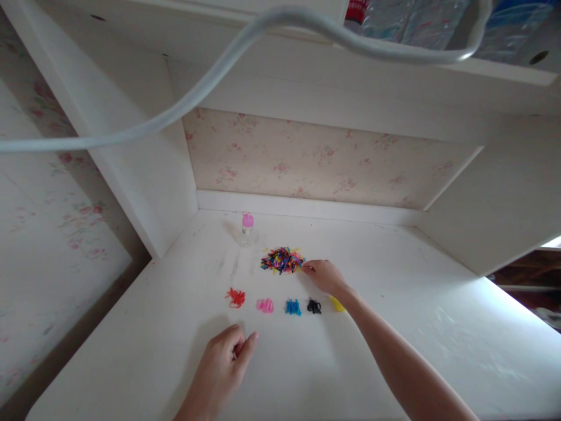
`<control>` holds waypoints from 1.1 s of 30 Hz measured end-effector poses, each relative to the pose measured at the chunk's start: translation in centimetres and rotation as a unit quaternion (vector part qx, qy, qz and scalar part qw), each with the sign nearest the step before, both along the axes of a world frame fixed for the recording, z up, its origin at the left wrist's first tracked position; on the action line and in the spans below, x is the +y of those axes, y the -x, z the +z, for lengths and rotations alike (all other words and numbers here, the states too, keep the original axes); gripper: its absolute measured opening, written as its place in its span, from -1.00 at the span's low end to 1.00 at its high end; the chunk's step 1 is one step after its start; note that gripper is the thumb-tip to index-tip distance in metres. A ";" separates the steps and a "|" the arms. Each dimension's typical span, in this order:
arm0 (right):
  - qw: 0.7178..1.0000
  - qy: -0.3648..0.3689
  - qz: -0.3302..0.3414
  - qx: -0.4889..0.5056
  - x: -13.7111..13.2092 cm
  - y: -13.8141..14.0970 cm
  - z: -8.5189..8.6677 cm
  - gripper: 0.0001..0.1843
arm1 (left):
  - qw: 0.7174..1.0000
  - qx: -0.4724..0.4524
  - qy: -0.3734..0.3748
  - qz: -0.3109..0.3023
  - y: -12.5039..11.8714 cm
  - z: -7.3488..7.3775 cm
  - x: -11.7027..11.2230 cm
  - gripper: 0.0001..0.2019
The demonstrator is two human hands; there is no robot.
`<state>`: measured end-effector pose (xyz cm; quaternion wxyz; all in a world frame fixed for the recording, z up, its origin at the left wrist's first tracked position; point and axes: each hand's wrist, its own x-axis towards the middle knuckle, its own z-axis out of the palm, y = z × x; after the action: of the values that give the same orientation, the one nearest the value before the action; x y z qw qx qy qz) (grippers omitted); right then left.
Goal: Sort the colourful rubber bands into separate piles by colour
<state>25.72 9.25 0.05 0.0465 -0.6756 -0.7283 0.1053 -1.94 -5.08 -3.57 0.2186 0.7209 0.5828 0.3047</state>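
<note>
Touching a tangled, many-coloured heap (283, 261), the right hand (325, 276) with unclear grip, left hand (225, 358) loosely closed.

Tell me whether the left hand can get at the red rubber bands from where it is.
Probably yes: the left hand is close on their near side, and nothing visible stands between it and the red rubber bands.

There are one mixed pile (283, 261), five single-colour piles (293, 307) and one pink-capped bottle (247, 227).
</note>
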 end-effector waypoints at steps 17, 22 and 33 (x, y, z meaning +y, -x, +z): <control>0.994 -0.079 -0.042 0.069 -7.1 -5.1 1.7 -0.53 | 1.000 0.011 0.004 -0.021 -0.1 0.0 0.0 -0.60; 0.990 -0.098 -0.072 0.066 -10.4 -6.6 -0.7 -0.56 | 1.000 0.016 -0.002 -0.026 -0.1 0.0 0.0 -0.61; 0.942 -0.119 -0.227 0.215 -15.5 -7.4 -2.6 -0.46 | 0.994 0.108 0.017 -0.003 -1.4 1.9 0.5 -0.60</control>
<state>33.11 -6.23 -2.50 0.3047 -0.7738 -0.5355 0.1471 -0.57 -4.57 -1.64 0.1677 0.7475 0.6059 0.2144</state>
